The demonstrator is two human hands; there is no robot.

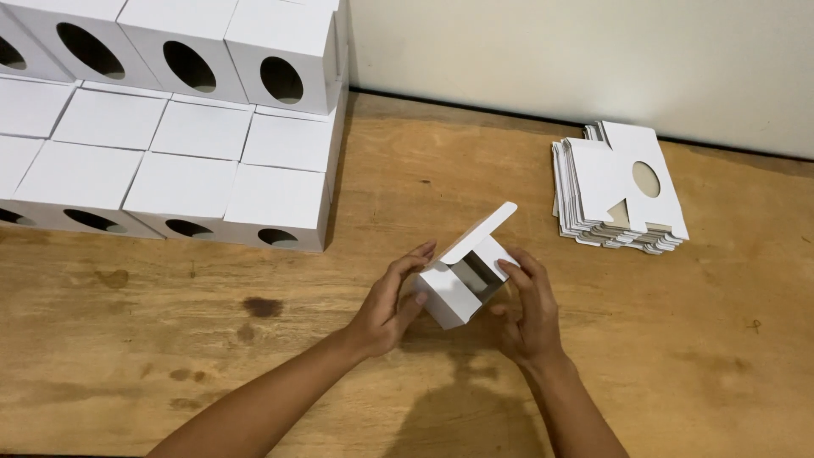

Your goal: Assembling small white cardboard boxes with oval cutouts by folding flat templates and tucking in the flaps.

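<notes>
Both hands hold a small white cardboard box (458, 293) just above the wooden table (661, 339), near its middle. My left hand (388, 301) grips the box's left side, fingers curled over the top edge. My right hand (526, 309) supports the right side, with fingers pressing a side flap inward. The box's lid flap stands open, pointing up and to the right, and the inside shows a darker lining.
A stack of flat, unfolded white box blanks (617, 191) with an oval cut-out lies at the right. Several assembled white boxes (195, 153) with oval holes are piled in rows at the upper left. A pale wall (593, 51) runs behind the table.
</notes>
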